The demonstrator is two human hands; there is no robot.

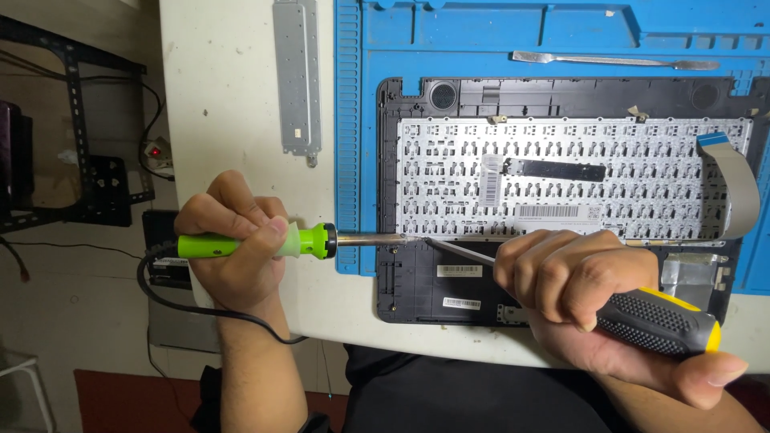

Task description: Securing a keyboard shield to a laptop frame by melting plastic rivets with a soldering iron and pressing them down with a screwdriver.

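Head view: we work a soldering iron and a screwdriver on an opened laptop base.

Our left hand (233, 248) is wrapped tight round the green soldering iron (265, 242); our right hand (577, 289) is clenched on the black-and-yellow screwdriver (658, 321), tips meeting at the keyboard backplate's (577, 172) lower edge. White barcode labels (459, 271) sit at 6 o'clock of that spot. The blue mat (481, 36) carries the laptop base (417, 289); bare worktop (233, 96) lies open at 9 o'clock.

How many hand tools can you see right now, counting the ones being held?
3. A green soldering iron in the left hand, a black-and-yellow screwdriver in the right hand, and a metal pry tool lying on the blue mat. Others may sit outside the view.
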